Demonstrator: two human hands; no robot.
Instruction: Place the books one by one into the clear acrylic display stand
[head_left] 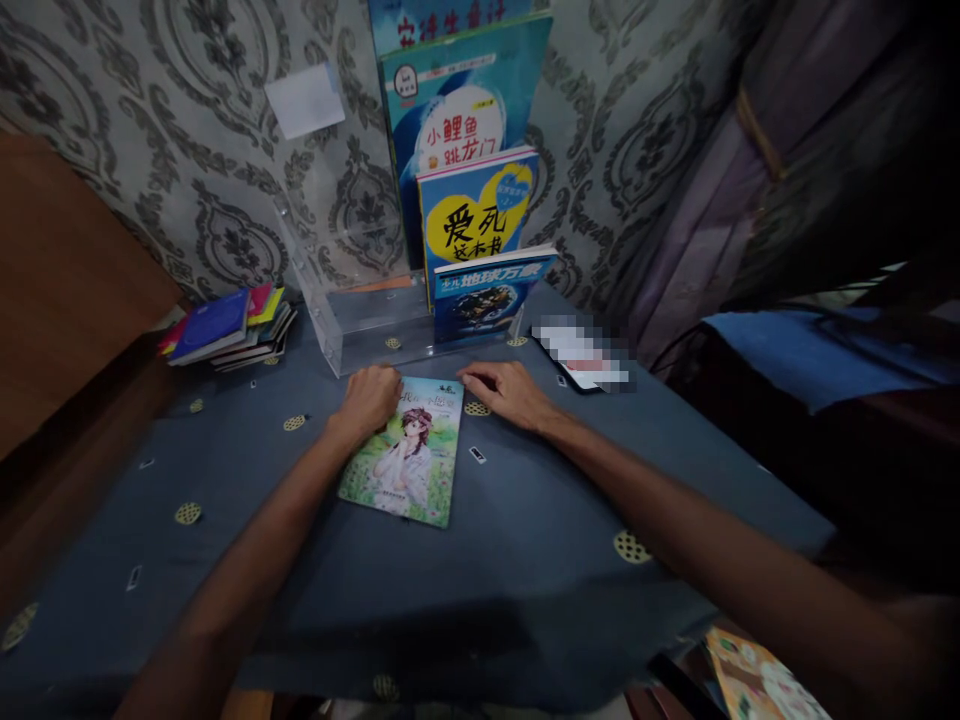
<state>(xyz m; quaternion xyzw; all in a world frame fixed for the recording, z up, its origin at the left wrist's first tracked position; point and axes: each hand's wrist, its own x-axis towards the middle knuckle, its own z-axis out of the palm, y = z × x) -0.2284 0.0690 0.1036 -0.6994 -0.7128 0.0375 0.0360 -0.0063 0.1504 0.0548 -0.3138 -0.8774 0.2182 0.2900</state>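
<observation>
A paperback book (pixel 414 455) with a drawn figure in a green flowery field on its cover lies on the dark cloth-covered table. My left hand (pixel 370 398) rests at its upper left corner, fingers curled down onto the edge and partly hiding the title. At the upper right corner, my right hand (pixel 508 392) has its fingers bent and pressed together, the tips touching the book's edge. Just beyond both hands stands a clear acrylic book rack (pixel 330 335). Several books stand in its right part, in front a blue one with a globe (pixel 484 305).
Behind it are a yellow-and-blue book (pixel 474 215) and a taller teal book (pixel 469 95). A stack of small books (pixel 232 325) lies at the back left. Right of the rack lies a phone (pixel 581 355) with a blurred screen. Patterned wallpaper (pixel 210 130) closes off the back.
</observation>
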